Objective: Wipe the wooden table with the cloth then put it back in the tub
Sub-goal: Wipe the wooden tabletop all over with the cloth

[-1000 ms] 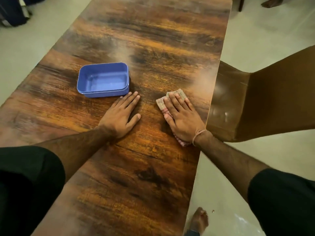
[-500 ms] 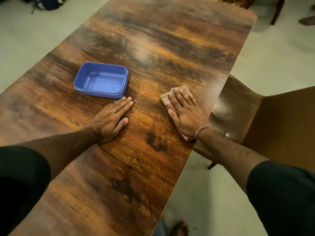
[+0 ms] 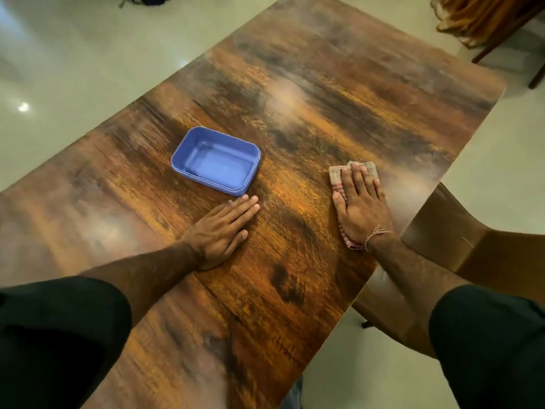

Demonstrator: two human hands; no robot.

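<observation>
Blue tub point(image 3: 212, 184) is parked open-side up on the wooden table point(image 3: 309, 84); only its own blue floor is seen inside. The cloth point(image 3: 336, 177) is laid flat on the table near the right-hand edge, well apart from the tub; most of it is covered by the right hand point(image 3: 361, 208), so only a checked corner past the fingertips and a pinkish bit by the wrist can be made out. The fingers point(image 3: 358, 178) are kept straight and close together, pressed down on the cloth, nothing curled round it. The left hand point(image 3: 221, 228) is spread flat on the bare wood, fingers straight, tips just beside the tub's near corner; actual contact can't be told. A brown chair point(image 3: 472, 246) is cut off by the frame at right; the table grain is smeared by blur.
</observation>
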